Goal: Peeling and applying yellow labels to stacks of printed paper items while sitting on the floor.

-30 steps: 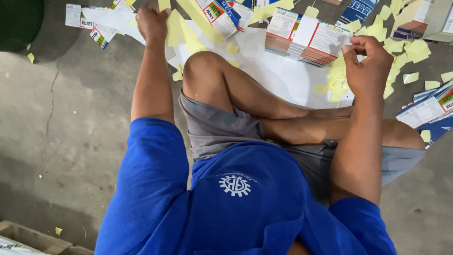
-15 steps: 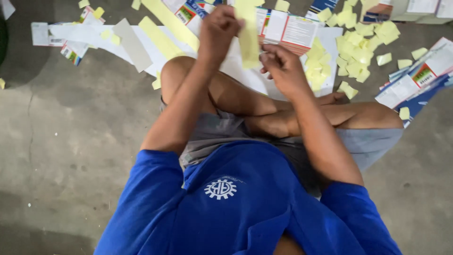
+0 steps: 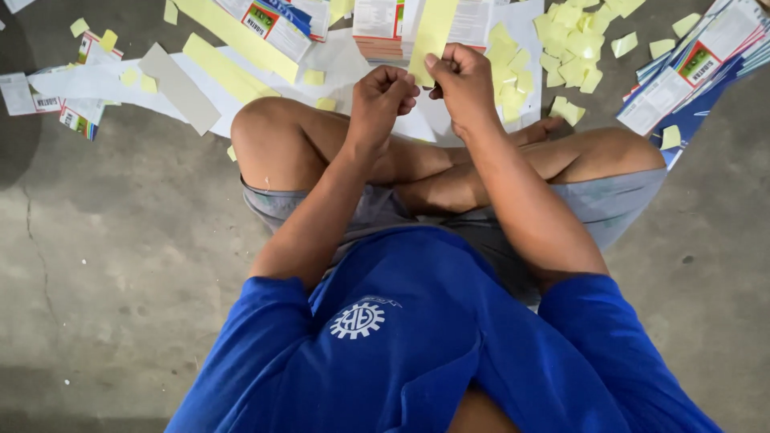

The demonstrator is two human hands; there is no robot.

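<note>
I sit cross-legged on a concrete floor. My right hand (image 3: 464, 82) pinches the lower end of a long pale yellow paper strip (image 3: 433, 32) that stands up in front of me. My left hand (image 3: 383, 98) is curled right beside it, fingertips at the strip's bottom edge; whether it grips the strip I cannot tell. Behind the strip lies a stack of printed cartons (image 3: 383, 28), white with red and blue.
Small yellow paper scraps (image 3: 573, 48) are heaped at the far right. More flat printed cartons (image 3: 690, 72) fan out on the right and others (image 3: 277, 20) lie at the far left with long yellow strips (image 3: 228, 68). A grey card strip (image 3: 180, 88) lies on white sheets.
Both hands were spread wide apart, reaching among the papers on the floor. They came together in front of my knees and now hold the yellow strip upright. The view has shifted left.
</note>
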